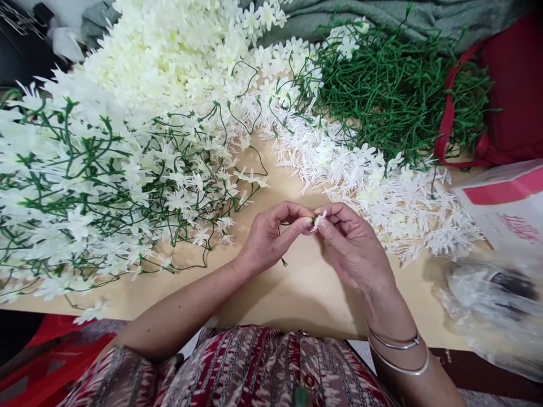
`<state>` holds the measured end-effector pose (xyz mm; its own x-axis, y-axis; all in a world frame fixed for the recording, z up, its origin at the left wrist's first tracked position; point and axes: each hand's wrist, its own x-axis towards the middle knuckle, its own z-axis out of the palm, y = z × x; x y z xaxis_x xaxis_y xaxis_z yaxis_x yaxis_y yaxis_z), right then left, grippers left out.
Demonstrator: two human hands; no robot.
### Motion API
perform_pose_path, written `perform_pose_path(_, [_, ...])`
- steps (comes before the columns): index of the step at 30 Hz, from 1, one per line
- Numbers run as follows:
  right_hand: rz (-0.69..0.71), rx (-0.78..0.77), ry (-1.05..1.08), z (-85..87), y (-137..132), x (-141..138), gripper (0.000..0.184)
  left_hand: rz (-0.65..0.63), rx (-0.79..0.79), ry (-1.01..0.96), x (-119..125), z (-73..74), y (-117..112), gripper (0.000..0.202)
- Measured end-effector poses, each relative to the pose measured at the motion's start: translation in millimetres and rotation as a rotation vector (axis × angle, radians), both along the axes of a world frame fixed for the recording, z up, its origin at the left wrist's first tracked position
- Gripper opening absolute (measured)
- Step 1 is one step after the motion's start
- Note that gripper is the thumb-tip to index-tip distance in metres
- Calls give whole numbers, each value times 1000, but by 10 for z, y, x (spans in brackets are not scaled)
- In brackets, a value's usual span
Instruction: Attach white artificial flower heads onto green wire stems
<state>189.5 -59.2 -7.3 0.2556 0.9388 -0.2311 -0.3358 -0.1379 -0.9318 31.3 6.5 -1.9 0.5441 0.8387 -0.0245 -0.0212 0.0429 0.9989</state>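
Over the near middle of the table, my left hand (271, 234) pinches a thin green plastic stem (284, 261), whose lower end hangs below the fingers. My right hand (354, 240) is closed on a small white artificial flower piece (319, 219), with thumb and forefinger meeting the left fingertips. Stem and white piece touch where the fingertips come together; the exact joint is hidden. To the left spreads a heap of white flowers on green stems (127, 186). White spiky stamen pieces (352, 169) lie in a band beyond my right hand.
Loose white petals (169, 56) are piled at the back left. A tangle of green stems (390, 90) lies at the back right beside a red bag (513, 85). On the right are a white-and-pink printed packet (509, 198) and a clear plastic bag (487, 305) on the wooden table (292, 305).
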Motion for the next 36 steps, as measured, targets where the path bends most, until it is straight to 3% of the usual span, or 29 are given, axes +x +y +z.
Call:
perform_pose_path(7, [15,-7,-8,-39,-13,36,23,-7,52,19,-25,-45,16,29])
perform_pose_path(14, [-42,-28,-95,0,-14,-1,24,-9,117,58,-24,5,24,26])
perform_pose_path(27, [-115,-15,98,-24,41,-160,22,55,53,32,2,-43,-7,35])
perform_pose_path(32, [-63,12,115,-45,69,-133,26,2,-29,-41,5,-47,13,40])
perform_pose_path(36, [-47,23,141,-17,59,-76,28,32,-40,-61,12,-62,-4,41])
